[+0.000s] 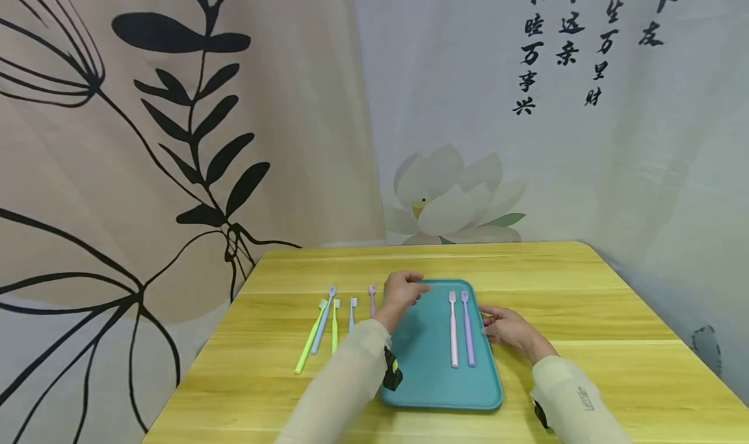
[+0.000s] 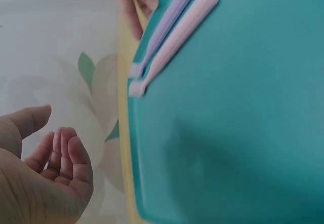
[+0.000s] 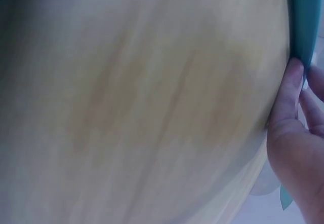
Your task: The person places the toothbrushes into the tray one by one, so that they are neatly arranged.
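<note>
A teal tray (image 1: 441, 389) lies on the wooden table, with a pink toothbrush (image 1: 453, 333) and a purple toothbrush (image 1: 469, 333) side by side along its right half. My left hand (image 1: 402, 292) hovers over the tray's upper left edge, fingers loosely bent and nothing held; the left wrist view shows its bare palm. At the tray's right rim, my right hand (image 1: 512, 330) touches the edge with thumb and fingertips. Left of the tray lie green toothbrushes (image 1: 310, 340), blue toothbrushes (image 1: 324, 324) and another purple toothbrush (image 1: 372, 301), partly hidden by my left arm.
The wooden table (image 1: 585, 288) reaches to a printed curtain (image 1: 310, 106) at the back. My left sleeve (image 1: 345, 379) crosses in front of the tray's left side and covers the lower ends of some toothbrushes.
</note>
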### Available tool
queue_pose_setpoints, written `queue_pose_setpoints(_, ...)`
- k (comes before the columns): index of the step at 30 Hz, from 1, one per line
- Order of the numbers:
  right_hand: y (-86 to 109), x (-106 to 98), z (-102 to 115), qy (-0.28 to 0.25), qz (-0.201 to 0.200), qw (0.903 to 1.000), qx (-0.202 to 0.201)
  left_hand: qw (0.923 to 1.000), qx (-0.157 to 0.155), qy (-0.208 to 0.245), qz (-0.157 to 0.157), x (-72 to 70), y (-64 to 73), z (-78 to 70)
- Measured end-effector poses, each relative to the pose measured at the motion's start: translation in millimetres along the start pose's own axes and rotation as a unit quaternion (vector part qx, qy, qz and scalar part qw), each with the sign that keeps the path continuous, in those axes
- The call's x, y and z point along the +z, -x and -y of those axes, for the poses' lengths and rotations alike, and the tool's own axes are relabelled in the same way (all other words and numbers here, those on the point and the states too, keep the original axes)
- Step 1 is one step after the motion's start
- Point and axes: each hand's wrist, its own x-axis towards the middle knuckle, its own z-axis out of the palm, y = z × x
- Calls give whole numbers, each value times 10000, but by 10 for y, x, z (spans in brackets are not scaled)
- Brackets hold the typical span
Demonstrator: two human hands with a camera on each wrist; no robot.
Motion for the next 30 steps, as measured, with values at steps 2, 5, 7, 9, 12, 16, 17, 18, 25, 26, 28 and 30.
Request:
queue_pose_setpoints(2, -6, 3, 0, -18, -1, 10000, 15, 10000, 30, 72, 21, -111, -11, 7)
queue_pose_setpoints(5, -15, 5, 4, -18, -31, 10000, 36, 9999, 18, 140, 27, -273, -30, 31)
queue_pose_setpoints(7, -17, 4, 7, 1, -46, 10000, 46, 9999, 16, 165, 18, -379, -46, 50)
queue_pose_setpoints(9, -21, 1, 7, 14, -58, 10000, 59, 9998, -14, 183, -32, -475, -71, 77)
queue_pose_setpoints(12, -16, -5, 8, 67, -30, 9999, 71, 9996, -69, 251, -143, -614, -101, 117)
queue_pose_setpoints(16, -19, -9, 6, 73, -44, 9999, 121, 9988, -142, 342, -321, -790, -112, 167)
queue_pose_setpoints(17, -22, -8, 2, 78, -37, 9999, 127, 9986, -169, 357, -364, -831, -113, 180)
queue_pose_setpoints(18, -27, -8, 0, 58, -53, 9999, 139, 9985, -186, 330, -408, -872, -113, 197)
queue_pose_setpoints(25, -40, -9, 22, 82, -19, 9999, 129, 9969, -292, 244, -682, -1161, -130, 330)
queue_pose_setpoints(26, -38, -10, 27, 52, -5, 9999, 138, 9966, -308, 238, -724, -1202, -130, 346)
queue_pose_setpoints(28, -37, -14, 30, 61, 17, 9999, 143, 9960, -348, 236, -789, -1281, -119, 374)
queue_pose_setpoints(30, -34, -13, 28, 84, 19, 9998, 155, 9953, -373, 257, -856, -1366, -110, 416)
